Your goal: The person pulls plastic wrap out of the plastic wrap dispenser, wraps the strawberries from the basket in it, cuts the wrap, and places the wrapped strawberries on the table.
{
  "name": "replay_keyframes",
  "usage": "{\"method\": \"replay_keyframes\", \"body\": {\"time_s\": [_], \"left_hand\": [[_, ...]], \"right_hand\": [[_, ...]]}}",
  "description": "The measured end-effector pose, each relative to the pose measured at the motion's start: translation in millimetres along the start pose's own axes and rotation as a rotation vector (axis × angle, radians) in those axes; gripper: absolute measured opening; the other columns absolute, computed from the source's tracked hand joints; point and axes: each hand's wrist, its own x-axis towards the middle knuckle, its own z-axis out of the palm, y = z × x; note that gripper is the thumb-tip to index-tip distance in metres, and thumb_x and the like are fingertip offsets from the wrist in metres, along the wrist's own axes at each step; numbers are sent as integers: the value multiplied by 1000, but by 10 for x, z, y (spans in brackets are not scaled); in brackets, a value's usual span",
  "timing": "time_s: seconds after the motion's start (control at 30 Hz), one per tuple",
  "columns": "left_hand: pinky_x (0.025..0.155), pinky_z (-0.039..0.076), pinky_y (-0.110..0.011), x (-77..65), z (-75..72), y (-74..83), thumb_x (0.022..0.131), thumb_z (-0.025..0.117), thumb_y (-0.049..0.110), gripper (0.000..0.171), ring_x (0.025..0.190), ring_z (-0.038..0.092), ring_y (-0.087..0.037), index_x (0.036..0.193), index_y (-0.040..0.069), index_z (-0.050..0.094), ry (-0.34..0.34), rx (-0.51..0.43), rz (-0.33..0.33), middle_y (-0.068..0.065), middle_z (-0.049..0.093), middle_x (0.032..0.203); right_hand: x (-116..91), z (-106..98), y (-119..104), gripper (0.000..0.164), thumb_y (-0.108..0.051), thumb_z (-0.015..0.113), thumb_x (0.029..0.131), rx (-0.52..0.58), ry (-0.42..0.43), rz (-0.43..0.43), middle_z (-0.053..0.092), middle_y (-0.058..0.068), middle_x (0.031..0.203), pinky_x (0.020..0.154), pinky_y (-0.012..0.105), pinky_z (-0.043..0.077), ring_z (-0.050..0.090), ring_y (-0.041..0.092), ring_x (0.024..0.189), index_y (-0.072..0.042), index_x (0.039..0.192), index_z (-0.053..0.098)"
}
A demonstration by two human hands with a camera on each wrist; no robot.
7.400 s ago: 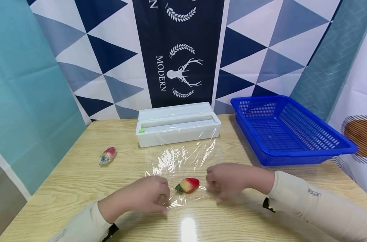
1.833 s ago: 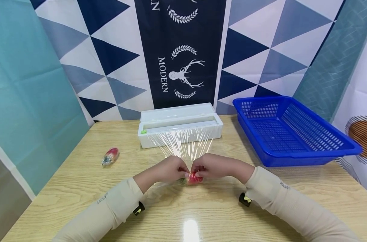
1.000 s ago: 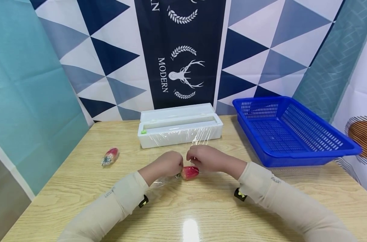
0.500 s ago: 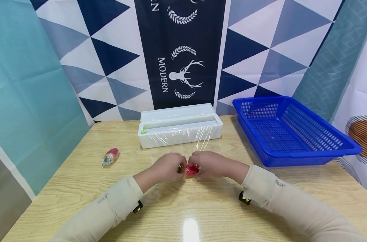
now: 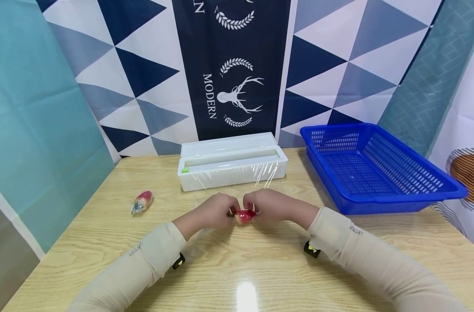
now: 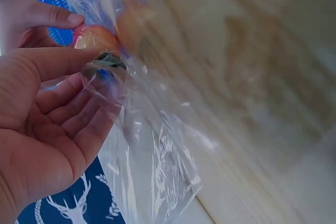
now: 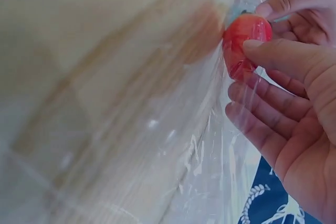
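A red strawberry (image 5: pixel 244 216) with a paler leafy end lies between both hands, clear cling film (image 6: pixel 157 166) round it. My left hand (image 5: pixel 217 211) pinches its leafy end and the film there between thumb and fingers. On the red end, my right hand (image 5: pixel 273 206) grips with the thumb (image 7: pixel 262 51) on one side and fingers behind. In the head view, film runs from the strawberry back to a long white dispenser box (image 5: pixel 233 174), whose lid stands up. A second strawberry (image 5: pixel 142 202), wrapped in film, rests on the table at the left.
A blue perforated basket (image 5: pixel 381 200) stands at the right of the wooden table (image 5: pixel 205 286). A green clip-like piece (image 5: pixel 185 170) sits at the box's left end. Patterned cloth (image 5: pixel 233 65) hangs behind the table.
Earlier the strawberry lay uncovered on spread film with my hands apart at its sides. Both hands have since come together on it, and it has moved toward the box, wrapped in film.
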Motion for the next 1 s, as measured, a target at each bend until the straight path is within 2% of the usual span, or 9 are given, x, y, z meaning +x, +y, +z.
{"method": "replay_keyframes", "body": {"time_s": [0.13,0.23,0.47,0.63,0.8,0.9,1.0], "left_hand": [[65,45,-21,56,-37,-57,72,61,1,15,73,57,-11,85,7,66,-61,-48,-14,1,63,77],[64,45,-20,106,-65,-86,75,58,-1,16,71,55,-8,86,6,67,-99,-61,-31,2,62,78],[48,30,-20,198,-75,-161,78,54,2,15,48,34,-7,71,7,65,-127,-44,-41,5,43,53],[47,32,-20,241,-71,-195,80,52,4,17,47,37,-7,71,7,65,-141,-62,-113,6,43,51],[48,33,-21,290,-51,-236,79,53,5,16,49,39,-7,69,6,65,-124,-8,-136,5,45,53],[54,39,-21,313,-42,-265,77,57,6,9,56,45,-7,82,5,64,-81,28,-162,4,51,62],[60,43,-23,332,-40,-289,74,61,6,22,63,50,-9,97,6,59,-31,61,-200,3,56,71]], "right_hand": [[39,-22,82,14,-9,67,71,55,-17,-15,58,-7,70,55,21,44,52,3,60,-14,82,58],[72,-27,148,10,-9,64,74,87,-25,-21,57,-10,70,55,20,44,51,1,60,-14,81,60],[159,-19,231,9,-8,57,80,118,-25,-3,59,-9,75,63,21,45,53,3,67,-13,85,64],[208,-11,269,11,-7,56,82,105,-22,13,60,-7,79,67,22,45,54,5,72,-11,87,65],[272,-10,307,14,-7,57,81,48,18,10,54,-3,79,65,23,42,50,11,73,-9,89,68],[321,-4,335,16,-7,57,82,29,44,19,53,-3,75,63,23,41,48,11,69,-6,94,66],[357,2,359,16,-5,57,81,46,68,42,53,-2,71,61,24,41,47,10,63,-5,97,61]]}}
